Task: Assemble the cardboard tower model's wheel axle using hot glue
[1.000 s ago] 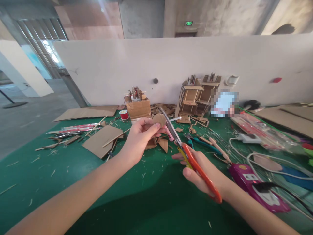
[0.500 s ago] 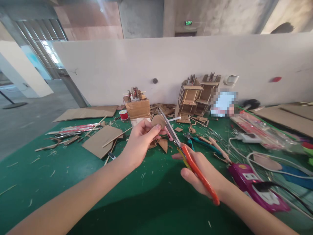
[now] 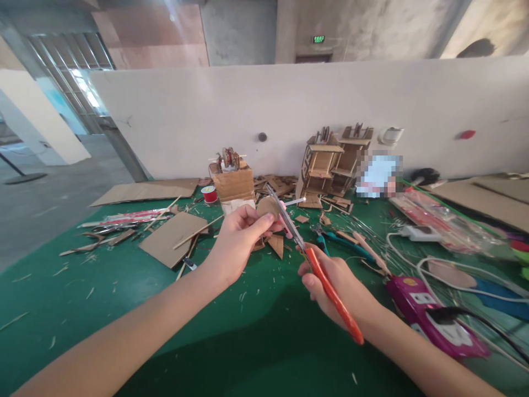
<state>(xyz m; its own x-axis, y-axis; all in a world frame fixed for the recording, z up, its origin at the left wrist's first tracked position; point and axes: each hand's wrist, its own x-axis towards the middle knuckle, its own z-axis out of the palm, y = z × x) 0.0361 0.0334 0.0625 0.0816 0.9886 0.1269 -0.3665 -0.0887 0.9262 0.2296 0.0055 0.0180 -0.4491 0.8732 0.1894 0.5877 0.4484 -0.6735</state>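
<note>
Between the thumb and fingers of my left hand (image 3: 243,237) is a small rounded piece of cardboard (image 3: 268,206). My right hand (image 3: 336,284) grips the orange handles of a pair of scissors (image 3: 326,284). Their blades point up and away, along the right edge of the cardboard, and look nearly closed. Whether the blades bite into the cardboard is hard to make out. Just past the blades a thin white stick (image 3: 295,201) juts out to the right. Cardboard scraps (image 3: 276,245) lie on the green table beneath my hands.
A cardboard box with a winder on top (image 3: 232,184), a red thread spool (image 3: 209,193) and cardboard shelf-like structures (image 3: 322,165) stand at the back. Teal-handled pliers (image 3: 347,244) and a purple power strip (image 3: 433,320) with cables lie right. A flat cardboard sheet (image 3: 171,237) lies left.
My right hand has closed on the scissors, bringing the handles together and the blades closer. My left hand and the cardboard stay almost in place.
</note>
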